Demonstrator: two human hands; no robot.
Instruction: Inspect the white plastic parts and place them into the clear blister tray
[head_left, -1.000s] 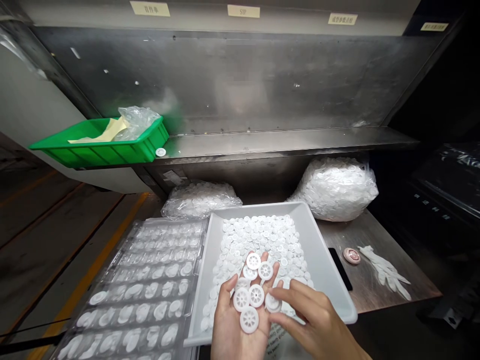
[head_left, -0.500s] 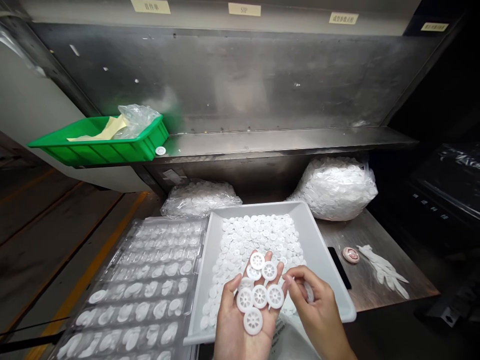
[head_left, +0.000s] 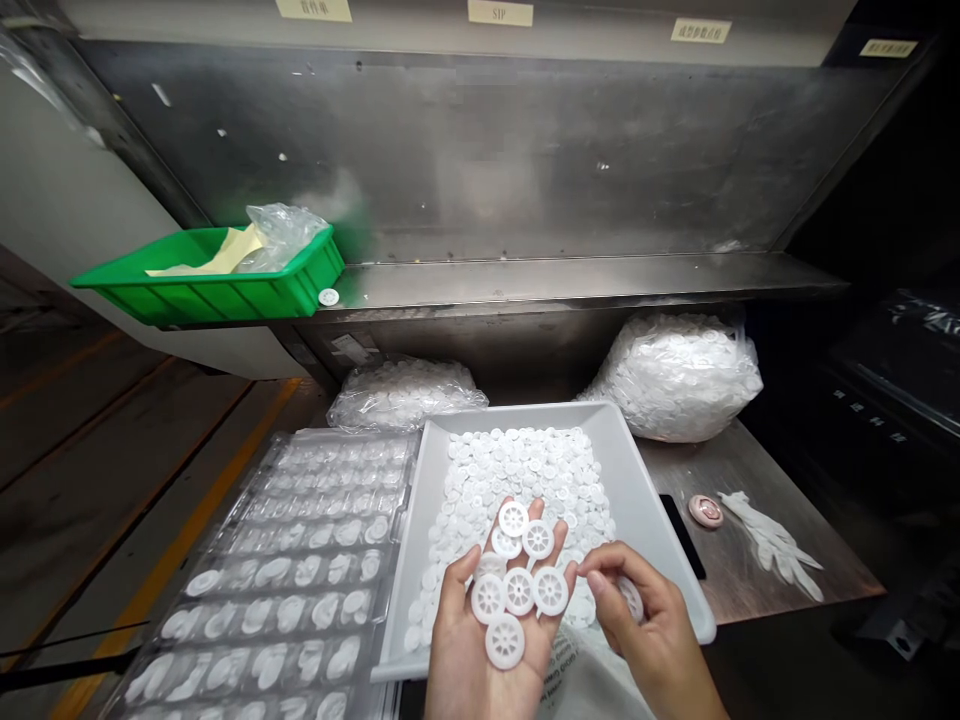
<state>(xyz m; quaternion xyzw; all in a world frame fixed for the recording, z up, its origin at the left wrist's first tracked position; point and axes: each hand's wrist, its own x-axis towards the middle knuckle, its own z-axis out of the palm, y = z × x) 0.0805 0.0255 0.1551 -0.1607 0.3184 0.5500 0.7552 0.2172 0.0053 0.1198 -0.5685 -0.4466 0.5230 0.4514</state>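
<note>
My left hand point(head_left: 487, 650) is palm up over the front of a grey tray point(head_left: 652, 520), bearing several white spoked plastic wheels point(head_left: 518, 591) on its palm and fingers. Its fingers are slightly curled, and some of the wheels overlap. Just to the right, my right hand point(head_left: 649, 620) has its thumb and index finger near the left fingertips. Another white wheel point(head_left: 630, 598) is tucked in its curled fingers, partly hidden. Many more loose white wheels point(head_left: 517, 465) fill the tray behind my hands.
Left of the tray lies a clear blister tray point(head_left: 281, 570) with white parts in rows. Filled plastic bags point(head_left: 409, 393) point(head_left: 679, 375) stand behind. A green bin point(head_left: 225, 295) sits on the metal shelf point(head_left: 570, 280). At right are a phone point(head_left: 682, 535), a pink round object point(head_left: 705, 512) and white gloves point(head_left: 772, 545).
My right hand has drawn slightly to the right, opening a small gap from the wheels on my left palm. The view has shifted a little; the wheels on my left hand lie the same.
</note>
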